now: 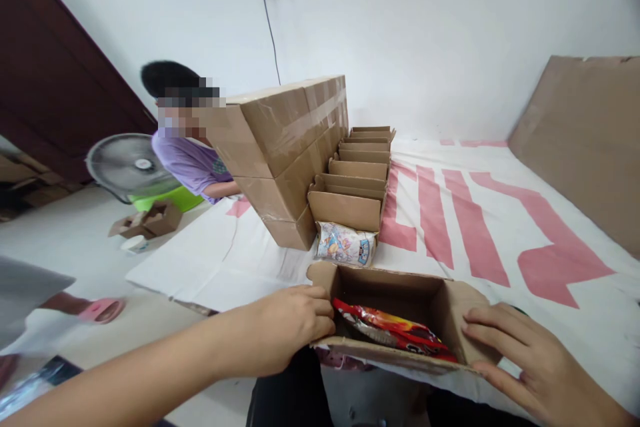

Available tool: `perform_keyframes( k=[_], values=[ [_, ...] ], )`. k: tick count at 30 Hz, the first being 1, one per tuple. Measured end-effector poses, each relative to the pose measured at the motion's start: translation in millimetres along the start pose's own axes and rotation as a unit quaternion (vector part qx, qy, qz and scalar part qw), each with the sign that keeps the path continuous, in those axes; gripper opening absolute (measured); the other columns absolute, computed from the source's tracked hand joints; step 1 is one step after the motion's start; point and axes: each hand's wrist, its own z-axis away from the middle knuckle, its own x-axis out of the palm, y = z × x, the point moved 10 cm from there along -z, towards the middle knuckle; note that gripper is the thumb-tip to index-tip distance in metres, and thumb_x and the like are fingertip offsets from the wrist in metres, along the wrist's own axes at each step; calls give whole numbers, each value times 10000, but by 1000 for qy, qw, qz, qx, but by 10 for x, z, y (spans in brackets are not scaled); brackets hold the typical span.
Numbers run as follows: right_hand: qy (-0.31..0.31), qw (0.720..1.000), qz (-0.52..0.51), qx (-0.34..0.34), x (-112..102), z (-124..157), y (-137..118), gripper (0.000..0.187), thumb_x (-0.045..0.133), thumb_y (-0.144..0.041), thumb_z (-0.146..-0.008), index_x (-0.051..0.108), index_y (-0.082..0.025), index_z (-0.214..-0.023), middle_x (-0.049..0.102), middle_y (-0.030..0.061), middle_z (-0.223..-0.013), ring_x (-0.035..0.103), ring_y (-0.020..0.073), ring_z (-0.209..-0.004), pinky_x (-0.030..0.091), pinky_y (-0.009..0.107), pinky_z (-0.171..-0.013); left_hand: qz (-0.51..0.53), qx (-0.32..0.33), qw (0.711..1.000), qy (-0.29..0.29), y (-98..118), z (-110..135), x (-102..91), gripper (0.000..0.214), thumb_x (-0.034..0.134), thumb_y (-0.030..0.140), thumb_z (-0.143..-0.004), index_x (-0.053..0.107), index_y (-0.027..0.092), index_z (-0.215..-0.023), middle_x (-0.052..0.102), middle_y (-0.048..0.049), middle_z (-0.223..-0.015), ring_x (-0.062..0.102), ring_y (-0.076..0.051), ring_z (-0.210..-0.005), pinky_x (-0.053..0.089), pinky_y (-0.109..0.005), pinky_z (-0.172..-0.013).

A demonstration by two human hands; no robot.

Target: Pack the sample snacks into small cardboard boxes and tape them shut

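An open cardboard box (400, 290) sits right in front of me with a red snack packet (395, 330) lying inside. My left hand (287, 327) curls its fingers over the box's near left edge, gripping the wall. My right hand (525, 353) presses against the box's right flap with its fingers spread out flat. Just beyond the box lies a white printed packet (345, 243).
A row of several open small boxes (357, 180) runs away from me beside a stack of sealed cartons (280, 147). A person in a purple shirt (193, 163) sits behind the stack near a fan (127, 163). A cardboard sheet (585, 140) leans on the right wall.
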Motion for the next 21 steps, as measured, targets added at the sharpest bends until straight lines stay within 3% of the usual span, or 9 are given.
perform_keyframes(
  k=[3,7,10,15,21],
  values=[
    [-1,1000,7,-4,30,33,-34,293,681,-359,-862,696,-224,-1121,713,84,-1131,679,231,-1009,610,328,-815,71,-30,994,-81,-81,-77,47,350,568,-6,-776,683,223,-1014,739,-24,-983,678,-185,-897,510,-251,-781],
    [-4,999,32,0,54,70,-68,327,691,-385,-851,691,-234,-1141,700,93,-1164,668,253,-1044,614,355,-820,35,-106,989,-101,-261,-229,103,228,610,144,-857,681,182,-1071,723,-81,-1072,696,-233,-954,541,-304,-807],
    [7,999,40,0,28,58,-105,311,667,-376,-869,688,-230,-1142,693,101,-1163,666,245,-1051,612,342,-828,-8,-104,987,-120,-284,-368,255,273,695,261,-824,684,157,-1076,727,-106,-1078,693,-282,-997,547,-366,-863],
    [19,999,44,-2,10,26,-147,274,610,-364,-903,686,-223,-1124,689,96,-1147,672,216,-1039,603,288,-832,-84,-84,982,-146,-288,-547,571,174,720,229,-764,713,126,-904,754,-115,-909,722,-287,-841,555,-363,-726],
    [27,998,52,5,52,86,-129,301,608,-375,-891,675,-217,-1139,679,91,-1180,678,214,-1048,605,268,-840,-125,-60,987,-88,-294,-620,647,25,674,142,-774,694,156,-777,748,-86,-757,707,-228,-671,496,-312,-593]
  ],
)
